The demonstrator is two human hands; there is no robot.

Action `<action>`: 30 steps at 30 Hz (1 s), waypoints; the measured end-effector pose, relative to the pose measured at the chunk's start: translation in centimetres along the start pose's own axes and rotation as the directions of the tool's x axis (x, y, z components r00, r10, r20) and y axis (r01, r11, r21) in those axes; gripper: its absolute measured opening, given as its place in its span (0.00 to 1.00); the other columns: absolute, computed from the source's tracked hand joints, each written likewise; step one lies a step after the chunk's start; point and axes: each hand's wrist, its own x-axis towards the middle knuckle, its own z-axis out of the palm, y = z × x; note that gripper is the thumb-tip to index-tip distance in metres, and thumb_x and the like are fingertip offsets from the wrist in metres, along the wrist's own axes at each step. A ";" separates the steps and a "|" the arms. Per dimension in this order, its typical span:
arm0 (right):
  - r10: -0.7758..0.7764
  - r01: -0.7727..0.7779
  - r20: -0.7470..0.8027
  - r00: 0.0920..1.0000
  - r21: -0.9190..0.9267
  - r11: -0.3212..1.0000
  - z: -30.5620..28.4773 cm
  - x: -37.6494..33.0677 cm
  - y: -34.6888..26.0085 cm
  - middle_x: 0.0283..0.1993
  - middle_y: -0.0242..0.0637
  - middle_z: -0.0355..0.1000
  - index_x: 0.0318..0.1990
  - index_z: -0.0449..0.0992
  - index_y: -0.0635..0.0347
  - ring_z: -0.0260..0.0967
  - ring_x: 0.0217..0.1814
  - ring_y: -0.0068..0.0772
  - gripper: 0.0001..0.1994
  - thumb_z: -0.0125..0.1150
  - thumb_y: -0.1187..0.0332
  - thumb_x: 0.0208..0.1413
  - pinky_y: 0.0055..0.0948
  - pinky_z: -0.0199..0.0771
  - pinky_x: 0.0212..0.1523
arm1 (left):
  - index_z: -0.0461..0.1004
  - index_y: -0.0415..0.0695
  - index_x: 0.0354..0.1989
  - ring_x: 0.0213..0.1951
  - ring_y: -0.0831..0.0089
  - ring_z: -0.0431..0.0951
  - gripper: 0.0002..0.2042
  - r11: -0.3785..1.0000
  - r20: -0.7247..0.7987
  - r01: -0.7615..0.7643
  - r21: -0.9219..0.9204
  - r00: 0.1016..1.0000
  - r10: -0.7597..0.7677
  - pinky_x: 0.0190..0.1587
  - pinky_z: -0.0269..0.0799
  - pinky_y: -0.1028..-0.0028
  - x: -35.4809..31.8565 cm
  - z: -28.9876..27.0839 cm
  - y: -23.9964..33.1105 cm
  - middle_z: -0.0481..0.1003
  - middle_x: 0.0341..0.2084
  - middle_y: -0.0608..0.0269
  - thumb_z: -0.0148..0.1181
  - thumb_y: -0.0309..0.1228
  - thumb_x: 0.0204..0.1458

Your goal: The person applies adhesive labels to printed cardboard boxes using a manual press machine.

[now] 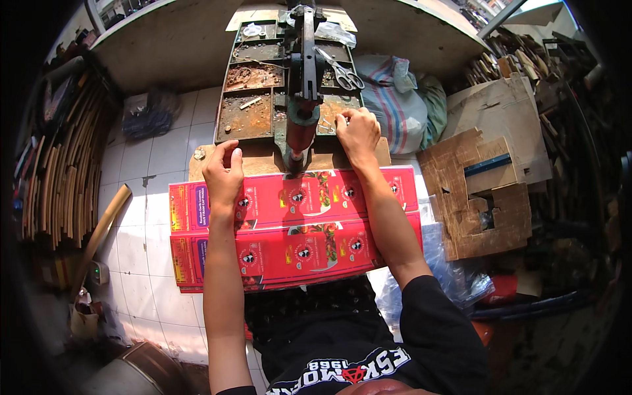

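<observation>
A stack of red printed cardboard sheets (pixel 276 214) lies in front of me, beneath the upright metal press (pixel 304 122). My left hand (pixel 224 172) is at the stack's far left edge, over the wooden board (pixel 197 172). Its fingers are loosely curled, and whatever they may hold is hidden. Farther right, my right hand (pixel 359 136) sits at the near right compartment of a rusty metal tray (pixel 247 118). Those fingers are bent in, with small metal pieces (pixel 327 125) beside them; anything in the grip is out of sight. Both forearms pass over the red sheets.
Scissors (pixel 343 74) lie on the tray's right side. A striped woven sack (pixel 395 105) stands behind my right hand. Cut wooden boards (pixel 454 178) lean at the right, and stacked flat sheets (pixel 62 164) stand at the left. Clear plastic (pixel 454 283) lies near my right elbow.
</observation>
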 end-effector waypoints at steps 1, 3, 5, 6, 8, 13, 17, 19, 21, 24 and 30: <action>-0.006 0.006 -0.005 1.000 -0.005 1.000 0.1 0.1 0.0 0.38 0.39 0.76 0.32 0.84 0.53 0.72 0.44 0.43 0.10 0.65 0.58 0.52 0.40 0.69 0.47 | 0.78 0.40 0.43 0.33 0.72 0.81 0.08 1.000 0.004 0.008 0.000 1.000 -0.008 0.37 0.76 0.73 0.1 0.0 0.2 0.81 0.31 0.59 0.59 0.26 0.55; -0.008 0.008 -0.006 1.000 -0.012 1.000 0.1 0.0 0.1 0.38 0.38 0.76 0.32 0.84 0.53 0.72 0.44 0.42 0.10 0.65 0.58 0.52 0.40 0.69 0.46 | 0.78 0.40 0.43 0.33 0.73 0.81 0.08 1.000 0.010 0.012 -0.006 1.000 -0.012 0.36 0.76 0.74 0.1 0.1 0.1 0.81 0.31 0.59 0.59 0.26 0.55; -0.010 0.010 0.000 1.000 -0.013 1.000 0.2 -0.1 0.2 0.38 0.38 0.76 0.32 0.84 0.52 0.72 0.44 0.42 0.10 0.64 0.58 0.52 0.40 0.69 0.46 | 0.78 0.40 0.43 0.33 0.73 0.81 0.08 1.000 0.002 0.001 -0.021 1.000 -0.001 0.36 0.76 0.74 -0.1 0.0 0.1 0.81 0.31 0.59 0.59 0.26 0.55; -0.009 0.009 -0.004 1.000 -0.025 1.000 0.3 0.0 0.3 0.38 0.37 0.76 0.32 0.84 0.52 0.72 0.44 0.42 0.10 0.65 0.58 0.52 0.40 0.69 0.46 | 0.78 0.40 0.43 0.32 0.74 0.80 0.08 1.000 0.000 -0.006 -0.026 1.000 0.006 0.36 0.76 0.74 -0.1 0.0 0.2 0.80 0.31 0.60 0.59 0.26 0.56; -0.015 0.014 -0.006 1.000 -0.027 1.000 0.3 0.0 0.3 0.38 0.37 0.76 0.32 0.84 0.52 0.72 0.44 0.41 0.10 0.65 0.58 0.52 0.40 0.69 0.46 | 0.78 0.40 0.43 0.32 0.74 0.80 0.08 1.000 -0.001 -0.004 -0.026 1.000 0.004 0.35 0.76 0.74 -0.1 0.0 0.3 0.80 0.30 0.60 0.59 0.26 0.55; -0.022 0.022 -0.012 1.000 -0.047 0.999 0.4 0.0 0.1 0.38 0.37 0.76 0.32 0.84 0.52 0.72 0.44 0.41 0.10 0.64 0.58 0.52 0.40 0.69 0.45 | 0.78 0.40 0.42 0.32 0.74 0.80 0.08 1.000 -0.006 0.000 -0.027 1.000 0.000 0.35 0.75 0.74 -0.1 -0.1 0.1 0.80 0.29 0.60 0.59 0.26 0.55; 0.022 -0.022 -0.007 1.000 0.088 0.996 -1.0 0.5 -0.4 0.37 0.38 0.76 0.32 0.84 0.54 0.73 0.42 0.43 0.10 0.64 0.59 0.53 0.41 0.71 0.44 | 0.78 0.40 0.44 0.31 0.77 0.79 0.09 1.000 0.006 -0.009 -0.021 1.000 0.009 0.36 0.75 0.76 -0.2 -0.2 0.4 0.80 0.29 0.62 0.59 0.26 0.56; 0.099 -0.104 0.032 0.995 0.230 0.968 -2.9 0.9 -1.0 0.35 0.40 0.78 0.33 0.84 0.57 0.76 0.39 0.44 0.11 0.63 0.59 0.54 0.40 0.72 0.42 | 0.78 0.40 0.44 0.30 0.78 0.79 0.09 0.999 0.006 -0.007 -0.031 1.000 0.008 0.35 0.75 0.76 -0.2 0.1 -0.1 0.80 0.28 0.62 0.59 0.27 0.56; 0.139 -0.180 0.125 0.982 0.443 0.878 -4.1 1.4 -1.1 0.31 0.40 0.79 0.34 0.83 0.60 0.77 0.31 0.35 0.12 0.64 0.61 0.54 0.34 0.74 0.36 | 0.78 0.39 0.43 0.28 0.78 0.79 0.09 0.998 -0.022 -0.042 -0.041 0.999 0.041 0.33 0.74 0.77 -0.1 0.3 -0.3 0.80 0.27 0.63 0.59 0.26 0.56; 0.081 -0.325 0.351 0.933 0.724 0.608 -4.9 0.7 -1.5 0.22 0.26 0.72 0.35 0.82 0.65 0.64 0.22 0.12 0.12 0.66 0.63 0.56 0.19 0.64 0.24 | 0.78 0.40 0.43 0.27 0.79 0.79 0.08 0.998 -0.043 -0.056 -0.033 0.998 0.055 0.31 0.73 0.77 -0.1 -0.2 -0.8 0.79 0.24 0.64 0.59 0.26 0.56; -0.097 -0.617 0.674 0.733 0.718 0.323 -6.2 -4.0 -2.1 0.26 0.22 0.70 0.37 0.79 0.61 0.62 0.23 0.11 0.11 0.65 0.62 0.59 0.15 0.61 0.23 | 0.79 0.40 0.41 0.30 0.72 0.80 0.08 0.997 -0.029 -0.007 -0.072 1.000 0.004 0.36 0.75 0.73 -0.1 0.0 -0.5 0.80 0.28 0.58 0.59 0.27 0.55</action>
